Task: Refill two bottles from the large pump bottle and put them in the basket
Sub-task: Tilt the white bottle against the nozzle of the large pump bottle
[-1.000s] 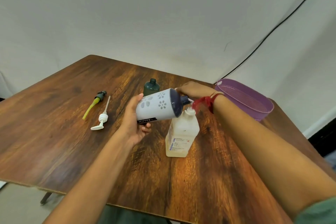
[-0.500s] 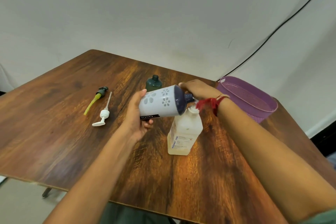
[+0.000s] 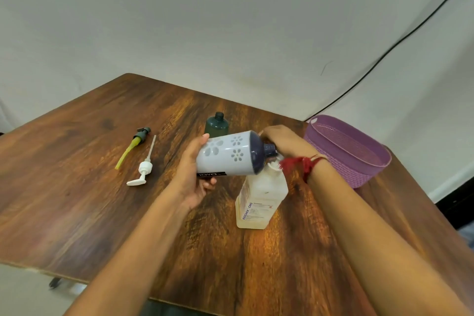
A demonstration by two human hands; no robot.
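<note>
Head view: how many bottles did it show?

Three. One pale grey plastic flowered bottle [image 3: 225, 159], with a dark navy shoulder and neck, was held up off the brown wooden table [image 3: 77, 187] and tipped nearly onto its side. One square, translucent clear bottle [image 3: 259, 200] with a printed label stood upright on the table below it. One small dark green bottle [image 3: 216, 126], uncapped, stood just behind them.

Where did the flowered bottle's neck point?

To the right and slightly down, with its mouth just above the clear bottle's white top. I could not tell whether they touched.

And the hands?

Two. The left hand [image 3: 191, 174] gripped the flowered bottle at its base, with the thumb over the top and the fingers curled underneath. The right hand [image 3: 279, 140], with one red thread [image 3: 300, 164] round the wrist, was curled at the navy neck. Its fingertips were hidden behind the bottle, so I could not tell what they gripped.

Pumps?

Two, both lying loose on the table to the left, near each other but apart. One was a white pump [image 3: 143, 169] with a thin straw, the other a dark pump [image 3: 133, 143] with a yellow tube.

Baskets?

One oval purple plastic basket [image 3: 341, 167], at the table's far right, near the right hand but not touching it. All three bottles were outside it. One black cable [image 3: 384, 56] ran down the wall behind it.
</note>
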